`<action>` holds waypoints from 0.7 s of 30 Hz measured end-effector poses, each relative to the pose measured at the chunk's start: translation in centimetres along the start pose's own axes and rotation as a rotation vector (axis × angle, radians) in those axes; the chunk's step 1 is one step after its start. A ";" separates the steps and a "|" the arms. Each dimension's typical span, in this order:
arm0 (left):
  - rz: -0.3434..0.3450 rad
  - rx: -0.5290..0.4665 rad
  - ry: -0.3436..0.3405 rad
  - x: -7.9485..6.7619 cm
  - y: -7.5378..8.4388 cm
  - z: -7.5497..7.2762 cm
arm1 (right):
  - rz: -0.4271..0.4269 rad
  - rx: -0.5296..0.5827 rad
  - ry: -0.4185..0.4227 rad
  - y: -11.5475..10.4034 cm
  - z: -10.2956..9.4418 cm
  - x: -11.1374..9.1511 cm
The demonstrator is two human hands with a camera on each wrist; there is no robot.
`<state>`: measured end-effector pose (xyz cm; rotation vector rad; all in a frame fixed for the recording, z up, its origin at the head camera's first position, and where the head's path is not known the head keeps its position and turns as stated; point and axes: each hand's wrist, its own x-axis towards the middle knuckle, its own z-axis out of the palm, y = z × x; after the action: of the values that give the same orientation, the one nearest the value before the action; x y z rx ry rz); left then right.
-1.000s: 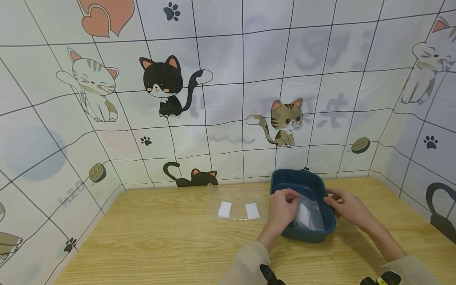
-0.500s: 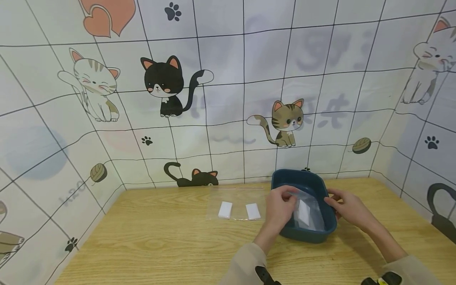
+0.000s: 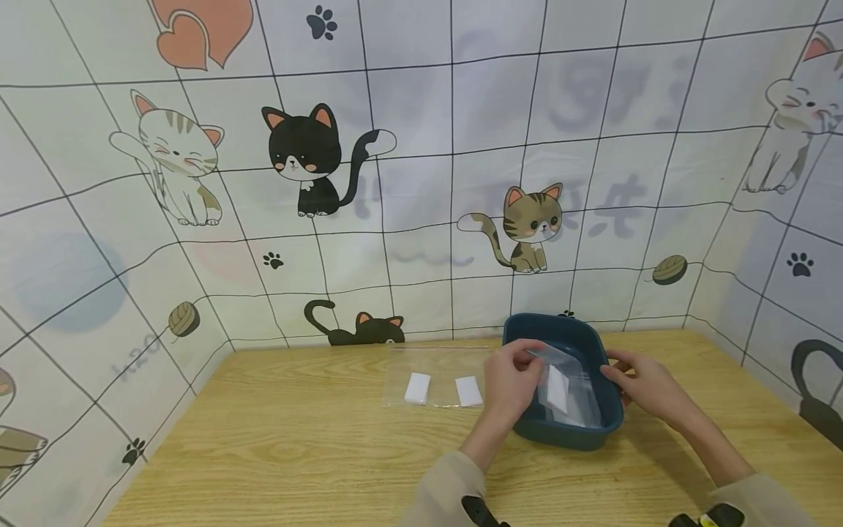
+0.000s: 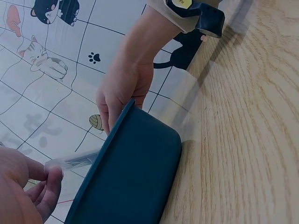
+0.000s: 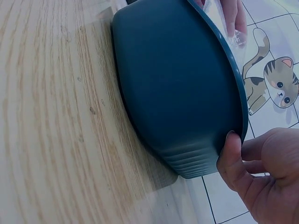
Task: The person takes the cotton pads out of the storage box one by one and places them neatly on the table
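Observation:
A dark blue plastic basin [image 3: 566, 437] stands on the right half of the table. My left hand [image 3: 510, 380] pinches the upper left corner of a clear plastic bag [image 3: 579, 391], drawn up at the basin's left side. White rectangular pieces [image 3: 557, 389] show through the bag, whose lower part is inside the basin. In the left wrist view the pinched bag corner [image 4: 56, 165] stands above the rim. My right hand [image 3: 648, 384] grips the basin's right rim; its thumb [image 5: 230, 151] lies on the outer wall in the right wrist view.
Left of the basin, another clear bag [image 3: 440, 366] lies flat on the wooden table [image 3: 283, 446], with two white pieces [image 3: 418, 388] in it. My left hand overlaps its right end. A cat-patterned cloth [image 3: 421, 183] covers the walls behind and beside the table.
My left hand has moved left and slightly up, pulling the bag corner with it, and the white piece inside has tilted. My right hand has stayed at the basin's rim.

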<state>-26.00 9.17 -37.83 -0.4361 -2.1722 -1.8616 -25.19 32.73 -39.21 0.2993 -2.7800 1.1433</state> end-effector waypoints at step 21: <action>0.007 -0.075 0.006 -0.1 -0.5 -2.8 | 0.007 -0.020 0.004 0.1 0.1 0.0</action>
<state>-26.13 6.33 -37.93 -0.4515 -2.0995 -1.9438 -25.21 32.73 -39.38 0.2858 -2.7889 1.1162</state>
